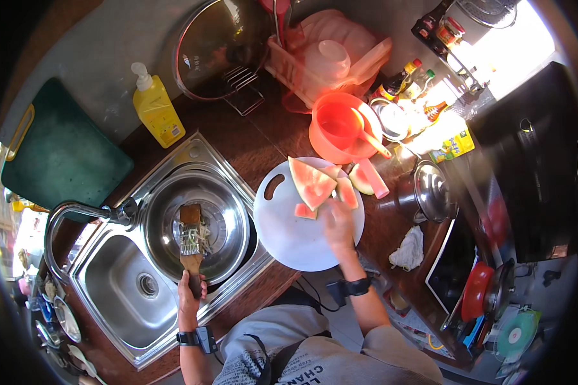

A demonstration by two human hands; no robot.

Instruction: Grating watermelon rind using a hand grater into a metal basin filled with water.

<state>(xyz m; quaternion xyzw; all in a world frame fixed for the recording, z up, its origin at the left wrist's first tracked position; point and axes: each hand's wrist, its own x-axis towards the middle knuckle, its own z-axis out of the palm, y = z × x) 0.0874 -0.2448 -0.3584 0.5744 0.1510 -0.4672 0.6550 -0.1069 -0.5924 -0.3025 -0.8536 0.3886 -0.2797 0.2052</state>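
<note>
My left hand (190, 288) is closed round the handle of a wooden grater (190, 236) with a metal grating plate, held over a steel bowl (159, 192) in the sink. Pale shreds lie in the bowl beneath it. On the right, my blurred right hand (338, 224) is over a round white cutting board (279, 240), close to pieces of watermelon; whether it grips anything is unclear. A large watermelon wedge (312, 182), a narrower slice (348, 193) and a small chunk (306, 211) lie on the board. Another watermelon piece (361, 179) lies beside the board.
Beyond the board stand a red plastic dipper and bowl (321, 137) and a dish rack (289, 72). A faucet (77, 207) arches over the empty sink basin (120, 288). A yellow pump bottle (159, 113) stands behind; a lidded pot (431, 190) and white cloth (408, 248) are right.
</note>
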